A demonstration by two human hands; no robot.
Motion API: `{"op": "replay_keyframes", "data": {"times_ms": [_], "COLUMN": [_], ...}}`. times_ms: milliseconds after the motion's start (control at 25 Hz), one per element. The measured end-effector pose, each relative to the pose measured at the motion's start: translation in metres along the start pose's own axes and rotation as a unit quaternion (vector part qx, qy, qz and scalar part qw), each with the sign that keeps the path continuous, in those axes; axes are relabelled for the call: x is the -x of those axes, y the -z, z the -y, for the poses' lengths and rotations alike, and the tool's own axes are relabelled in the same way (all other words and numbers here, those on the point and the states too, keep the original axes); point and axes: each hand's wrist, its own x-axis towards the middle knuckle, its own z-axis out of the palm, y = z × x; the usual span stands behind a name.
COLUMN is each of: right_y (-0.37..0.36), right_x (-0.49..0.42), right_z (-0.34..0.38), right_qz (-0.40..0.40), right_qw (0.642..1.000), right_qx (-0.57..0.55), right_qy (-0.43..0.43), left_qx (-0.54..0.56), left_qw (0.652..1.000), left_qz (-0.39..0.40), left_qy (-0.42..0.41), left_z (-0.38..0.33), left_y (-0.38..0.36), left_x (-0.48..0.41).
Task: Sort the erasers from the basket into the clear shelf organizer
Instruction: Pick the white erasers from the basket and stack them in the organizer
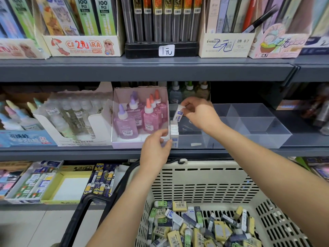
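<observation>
Small white block eraser in blue paper sleeve, pinched by right hand over the left column of the clear plastic shelf organizer. Likely light, firm, rubbery; hold by the long sides. Left hand curled at organizer's front corner, grip unclear. More erasers in cream plastic basket. Cream carton above reads "2B 0.7".

Grey shelf carrying three containers in a row, carton of clear bottles sitting left, box of pink glue bottles standing middle, clear organizer resting just beside it.
</observation>
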Motion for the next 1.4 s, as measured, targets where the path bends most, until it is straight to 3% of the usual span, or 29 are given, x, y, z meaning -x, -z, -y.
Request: {"op": "replay_keyframes", "data": {"times_ms": [640, 720, 880, 1000, 1120, 1200, 1280, 1400], "right_y": [-0.016, -0.006, 0.015, 0.026, 0.014, -0.009, -0.034, -0.066], "right_x": [0.005, 0.013, 0.071, 0.135, 0.183, 0.207, 0.225, 0.237], "right_z": [-0.006, -0.006, -0.014, -0.036, -0.072, -0.094, -0.108, -0.113], "right_qz": [0.166, 0.150, -0.015, -0.029, 0.083, 0.208, 0.318, 0.409], "right_qw": [0.985, 0.988, 0.994, 0.985, 0.993, 0.977, 0.943, 0.903], "right_qx": [0.043, 0.027, -0.108, -0.167, -0.079, 0.029, 0.091, 0.128], "right_qy": [-0.001, 0.012, 0.016, 0.003, -0.034, -0.034, -0.043, -0.024], "left_qx": [-0.017, -0.019, 0.018, 0.095, 0.080, 0.017, -0.028, -0.036], "left_qw": [1.000, 1.000, 0.999, 0.992, 0.996, 0.991, 0.964, 0.942], "left_qz": [-0.008, -0.011, -0.041, -0.073, -0.010, 0.130, 0.247, 0.240], "left_qy": [-0.011, -0.012, -0.030, -0.036, -0.043, -0.003, 0.095, 0.232], "left_z": [0.006, 0.004, -0.007, -0.022, -0.030, -0.027, -0.010, 0.033], "left_y": [-0.004, -0.004, 0.001, 0.012, 0.007, -0.011, -0.032, -0.043], "left_x": [-0.003, -0.001, 0.010, 0.032, 0.066, 0.088, 0.104, 0.117]}}
